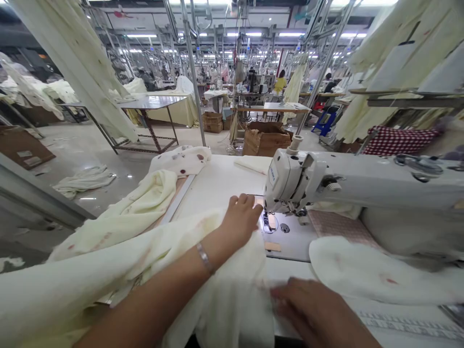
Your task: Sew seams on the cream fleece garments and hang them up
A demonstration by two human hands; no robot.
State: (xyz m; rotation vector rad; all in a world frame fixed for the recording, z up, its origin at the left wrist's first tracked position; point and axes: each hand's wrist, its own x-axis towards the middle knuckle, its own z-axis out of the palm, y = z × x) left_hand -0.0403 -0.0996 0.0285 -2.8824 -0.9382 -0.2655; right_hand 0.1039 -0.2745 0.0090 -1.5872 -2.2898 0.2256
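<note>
My left hand (pixel 241 217) lies flat, fingers stretched out, on pale cream fabric (pixel 152 251) just left of the needle plate (pixel 270 223) of a white sewing machine (pixel 326 181). A metal bracelet sits on that wrist. My right hand (pixel 315 311) is low at the front, blurred by motion, resting on the fabric's near edge; its fingers do not show clearly. The cream cloth drapes across the table to the left and over my left arm.
A rounded cream fabric piece (pixel 366 273) lies right of the machine bed. More spotted cloth (pixel 181 159) is piled at the table's far left. Beyond stand a cardboard box (pixel 264 137), metal tables (pixel 152 104), hanging fabric and distant workers.
</note>
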